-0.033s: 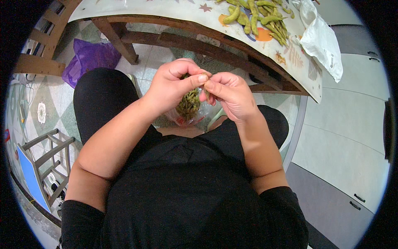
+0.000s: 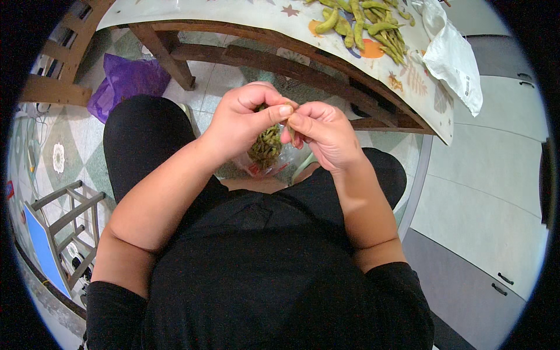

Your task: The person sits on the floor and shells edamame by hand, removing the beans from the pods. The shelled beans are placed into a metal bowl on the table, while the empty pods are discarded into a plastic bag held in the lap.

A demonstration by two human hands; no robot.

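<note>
Both hands [image 2: 239,119] meet, thumbs [image 2: 273,117] and fingers [image 2: 258,91] pinched, forearms [image 2: 169,189] angled inward.

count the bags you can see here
3: a purple bag on the floor at left, a white bag over the right edge of the table, and a clear bag partly behind the left hand. Others may be hidden.

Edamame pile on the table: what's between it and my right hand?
In the head view, the wooden table frame and some patterned tablecloth lie between the edamame pile and your right hand.
</note>
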